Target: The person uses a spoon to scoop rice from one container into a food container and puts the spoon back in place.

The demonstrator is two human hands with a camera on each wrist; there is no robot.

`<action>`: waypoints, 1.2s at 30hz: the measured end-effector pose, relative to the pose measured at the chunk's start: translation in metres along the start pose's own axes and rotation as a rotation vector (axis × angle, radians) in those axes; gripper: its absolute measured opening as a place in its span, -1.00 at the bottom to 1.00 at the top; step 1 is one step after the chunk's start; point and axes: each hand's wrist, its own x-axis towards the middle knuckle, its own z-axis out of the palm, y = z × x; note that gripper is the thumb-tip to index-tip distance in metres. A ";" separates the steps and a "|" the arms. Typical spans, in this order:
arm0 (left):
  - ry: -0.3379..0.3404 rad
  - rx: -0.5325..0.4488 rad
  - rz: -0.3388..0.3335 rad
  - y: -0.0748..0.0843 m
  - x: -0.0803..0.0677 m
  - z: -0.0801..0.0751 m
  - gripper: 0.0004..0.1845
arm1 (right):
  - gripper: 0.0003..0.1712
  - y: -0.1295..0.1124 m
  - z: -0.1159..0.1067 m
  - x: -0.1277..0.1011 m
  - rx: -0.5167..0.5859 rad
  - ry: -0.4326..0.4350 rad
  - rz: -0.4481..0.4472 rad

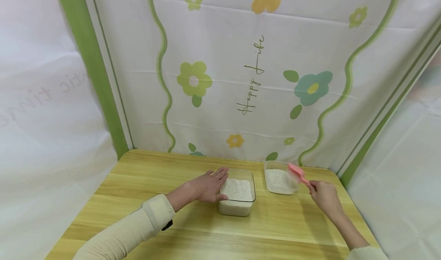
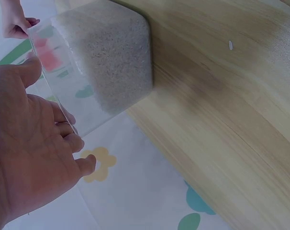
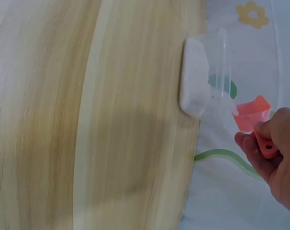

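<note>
A deep clear container (image 1: 237, 208) holds white rice (image 2: 117, 62). My left hand (image 1: 209, 186) rests at its left rim, fingers extended; in the left wrist view, the thumb and fingertips touch the rim. My right hand (image 1: 325, 198) grips the handle of a pink scoop (image 1: 297, 172). The scoop is tilted over the right side of a smaller clear container (image 1: 280, 192), which has a lower layer of rice (image 1: 276, 178). In the right wrist view, a whitish blur of rice (image 3: 223, 97) spills from the pink scoop (image 3: 252, 114) toward the small container.
The wooden table (image 1: 193, 233) carries both containers, the smaller one close to its back edge. A single loose grain (image 2: 230, 45) lies on the wood. A white curtain (image 1: 220, 110) with flower prints hangs behind, and white panels stand at both sides.
</note>
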 end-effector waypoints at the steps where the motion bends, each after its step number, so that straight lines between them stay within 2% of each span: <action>1: -0.001 0.001 -0.001 0.000 0.000 0.000 -0.11 | -0.85 -0.001 0.000 0.000 -0.028 0.016 -0.029; 4: -0.003 -0.003 -0.001 0.000 0.001 0.001 -0.11 | -0.88 -0.004 -0.002 -0.001 -0.110 0.084 -0.118; 9: -0.005 0.001 -0.002 0.000 0.002 0.002 -0.10 | -0.92 -0.005 -0.008 0.000 -0.145 0.196 -0.204; 13: -0.004 0.007 -0.005 0.000 0.002 0.002 -0.10 | -0.90 -0.011 -0.016 0.004 -0.101 0.231 -0.227; 17: -0.006 0.007 -0.003 -0.001 0.002 0.003 -0.11 | -0.88 -0.030 -0.030 0.009 -0.043 0.240 -0.259; 27: 0.010 0.015 0.007 -0.002 0.002 0.006 -0.11 | -0.92 -0.115 -0.068 0.032 -0.035 -0.024 -0.409; 32: 0.014 0.021 0.008 -0.002 0.002 0.005 -0.11 | -0.86 -0.148 -0.066 0.047 -0.057 -0.160 -0.476; 36: 0.009 0.017 0.005 -0.001 0.002 0.005 -0.11 | -0.82 -0.167 -0.053 0.056 -0.178 -0.240 -0.493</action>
